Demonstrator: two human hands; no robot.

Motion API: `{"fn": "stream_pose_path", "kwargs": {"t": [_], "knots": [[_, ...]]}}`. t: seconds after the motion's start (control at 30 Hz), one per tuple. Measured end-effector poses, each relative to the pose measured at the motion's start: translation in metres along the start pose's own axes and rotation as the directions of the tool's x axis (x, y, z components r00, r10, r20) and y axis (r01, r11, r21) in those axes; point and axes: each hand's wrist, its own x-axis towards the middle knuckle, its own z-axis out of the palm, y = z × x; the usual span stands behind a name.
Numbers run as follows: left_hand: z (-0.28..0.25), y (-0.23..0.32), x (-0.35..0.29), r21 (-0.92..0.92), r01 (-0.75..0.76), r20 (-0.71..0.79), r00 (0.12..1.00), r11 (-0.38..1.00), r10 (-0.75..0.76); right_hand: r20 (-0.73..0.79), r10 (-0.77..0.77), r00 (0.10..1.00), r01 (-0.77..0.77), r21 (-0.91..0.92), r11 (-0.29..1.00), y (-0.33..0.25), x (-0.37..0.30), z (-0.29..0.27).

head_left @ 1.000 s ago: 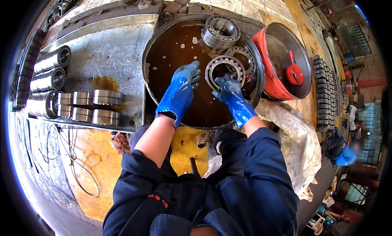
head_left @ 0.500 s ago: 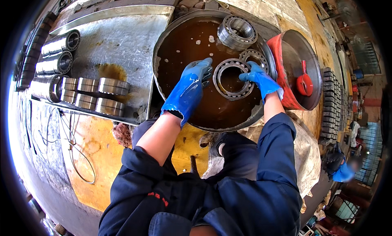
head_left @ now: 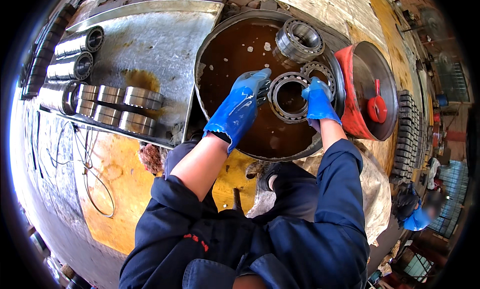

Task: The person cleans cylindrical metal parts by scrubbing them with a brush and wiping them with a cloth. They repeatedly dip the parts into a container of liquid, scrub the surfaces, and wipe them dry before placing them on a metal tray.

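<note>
A round metal pan (head_left: 202, 96) of brown liquid stands in front of me. In it a roller bearing ring (head_left: 281, 111) shows rollers around its rim. My right hand (head_left: 320, 100), in a blue rubber glove, grips this bearing at its right side, the thumb over the ring. Close to the bearing's left edge is my left hand (head_left: 239, 101), also gloved in blue; its fingers are loosely bent and apart, with nothing visible in them. A second bearing (head_left: 324, 71) lies partly behind the right hand. Farther back sits a thicker bearing (head_left: 300, 41), its side facing me.
Left of the pan, a metal tray (head_left: 150, 44) carries several shiny bearings and rings (head_left: 142, 98). At the right, a red tub (head_left: 350, 96) leans with a red ladle (head_left: 377, 109) inside. Stacked dark parts (head_left: 406, 139) stand beyond it. A person (head_left: 417, 216) is far right.
The view has shifted slightly, so pan and tray appear farther right. My right hand's thumb has moved a little on the bearing; the left hand stays beside it.
</note>
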Motion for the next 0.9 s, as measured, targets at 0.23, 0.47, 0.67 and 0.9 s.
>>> {"fn": "stream_pose_path", "kwargs": {"t": [0.23, 0.47, 0.67, 0.9], "knots": [[0.001, -0.002, -0.001, -0.099, -0.031, -0.007, 1.0, 0.995, 0.03, 0.063, -0.036, 0.997, 0.042, -0.094, 0.995, 0.01, 0.016, 0.01], [0.003, -0.002, 0.003, -0.151, -0.027, -0.019, 1.0, 0.988, 0.024, 0.058, -0.486, 0.872, 0.485, -0.239, 0.841, -0.047, 0.006, -0.019], [-0.002, 0.003, 0.011, -0.178, -0.031, -0.01, 1.0, 0.983, 0.03, 0.535, -0.504, 0.678, 0.672, -0.171, 0.721, -0.069, 0.065, -0.035], [-0.004, 0.008, 0.009, -0.211, -0.005, -0.011, 1.0, 0.977, 0.003, 0.602, -0.405, 0.688, 0.589, -0.136, 0.797, -0.071, 0.071, -0.023]]}}
